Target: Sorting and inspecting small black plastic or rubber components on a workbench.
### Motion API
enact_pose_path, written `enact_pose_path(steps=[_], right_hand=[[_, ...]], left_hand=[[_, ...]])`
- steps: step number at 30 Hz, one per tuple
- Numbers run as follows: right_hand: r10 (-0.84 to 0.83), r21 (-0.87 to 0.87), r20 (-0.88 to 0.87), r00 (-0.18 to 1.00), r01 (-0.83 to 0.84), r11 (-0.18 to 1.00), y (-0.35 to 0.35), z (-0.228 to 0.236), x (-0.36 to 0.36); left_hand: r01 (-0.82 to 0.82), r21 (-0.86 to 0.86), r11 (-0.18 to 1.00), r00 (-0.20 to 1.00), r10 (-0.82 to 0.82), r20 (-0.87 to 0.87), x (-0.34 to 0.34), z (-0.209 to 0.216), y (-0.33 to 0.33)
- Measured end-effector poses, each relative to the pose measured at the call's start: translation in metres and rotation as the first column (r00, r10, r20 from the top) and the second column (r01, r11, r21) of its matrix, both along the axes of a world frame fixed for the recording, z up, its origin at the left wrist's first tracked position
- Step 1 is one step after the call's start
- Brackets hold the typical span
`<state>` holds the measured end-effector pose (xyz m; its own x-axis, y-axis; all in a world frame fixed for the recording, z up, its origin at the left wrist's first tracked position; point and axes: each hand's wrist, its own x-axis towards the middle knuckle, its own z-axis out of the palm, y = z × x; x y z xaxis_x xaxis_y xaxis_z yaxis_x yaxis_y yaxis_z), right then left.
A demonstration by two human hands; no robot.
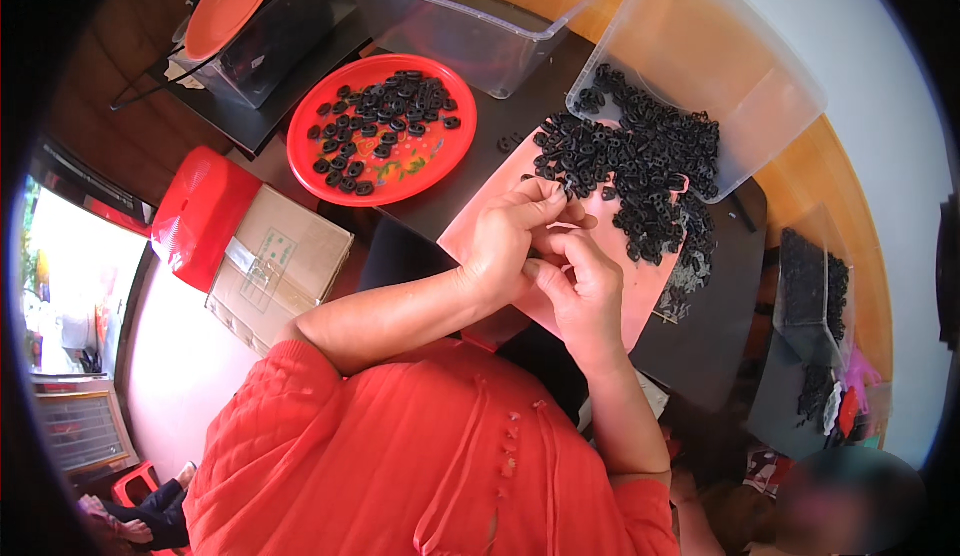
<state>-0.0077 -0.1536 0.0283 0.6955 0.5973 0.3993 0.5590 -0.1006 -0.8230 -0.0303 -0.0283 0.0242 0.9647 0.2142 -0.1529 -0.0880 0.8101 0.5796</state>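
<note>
My left hand and my right hand are close together over the near edge of a pink board. The left thumb and fingers are pinched at the edge of a heap of small black plastic pieces; whatever lies between them is too small to make out. Curled inward, the right fingers nearly meet the left ones, and what they grip is hidden. To the left, a round red tray with a flower print carries many black oval pieces with holes.
A clear plastic bin lies tipped behind the heap, and another clear bin stands at the back. Small grey pieces lie right of the board. A cardboard box stands at left. A person sits lower left; another is lower right.
</note>
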Motion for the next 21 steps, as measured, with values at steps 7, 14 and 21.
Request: enact_pose_path(steps=[7, 14, 21], right_hand=[[-0.073, 0.024, 0.111, 0.991, 0.071, 0.997, -0.009, -0.012, -0.015], [-0.211, 0.134, -0.420, 0.883, 0.290, 0.947, -0.038, 0.012, 0.031], [-0.054, 0.203, -0.622, 0.781, 0.228, 0.952, -0.036, 0.010, 0.043]], left_hand=[[0.007, 0.068, 0.998, 0.998, -0.004, -0.057, 0.000, -0.015, -0.011], [0.005, 0.399, 0.917, 0.999, -0.026, 0.047, -0.011, -0.030, -0.002], [0.114, 0.619, 0.777, 0.993, -0.070, -0.096, -0.017, -0.020, 0.001]])
